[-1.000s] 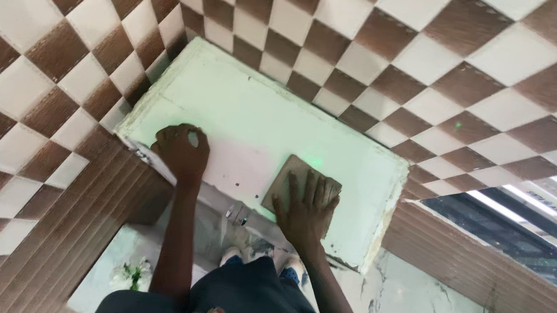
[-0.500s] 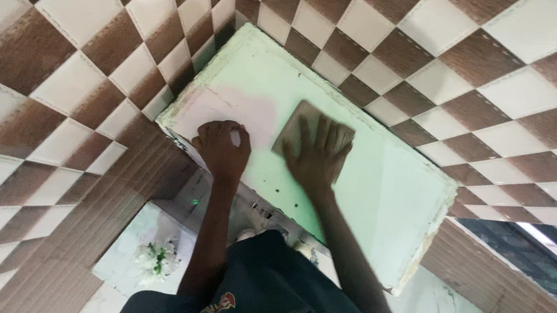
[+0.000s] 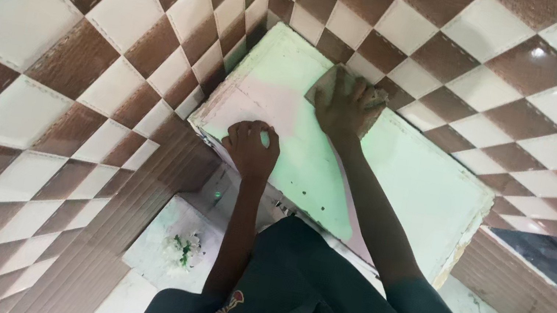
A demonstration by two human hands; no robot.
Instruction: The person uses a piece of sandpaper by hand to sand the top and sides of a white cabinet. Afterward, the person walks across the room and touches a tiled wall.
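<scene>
I see the pale green board (image 3: pixel 395 175) as my landmark: a flat rectangular panel set against the brown-and-white checkered tiled wall (image 3: pixel 89 37), its long axis running from the upper left down to the lower right of the view.

My right hand (image 3: pixel 347 108) lies flat near the board's upper edge, fingers spread and pressed down on a grey-brown sanding pad (image 3: pixel 338 88). The pad sits at the board's upper left part, partly hidden under the palm, and its far corner reaches the edge where board meets tile. The right arm stretches straight from the lower right, crossing the middle of the board.

My left hand (image 3: pixel 250 146) is at the board's lower-left edge, fingers curled together into a loose fist, knuckles resting on the surface. I cannot tell whether anything is inside it. The left arm comes up nearly straight from below.

The two hands are apart, with bare board between them. The widest bare stretch lies toward the lower right corner, where the edge looks rough and chipped. Beside the left edge runs a ribbed brown tile strip (image 3: pixel 125 229). Below the board a white ledge (image 3: pixel 168 243) carries green smears.
</scene>
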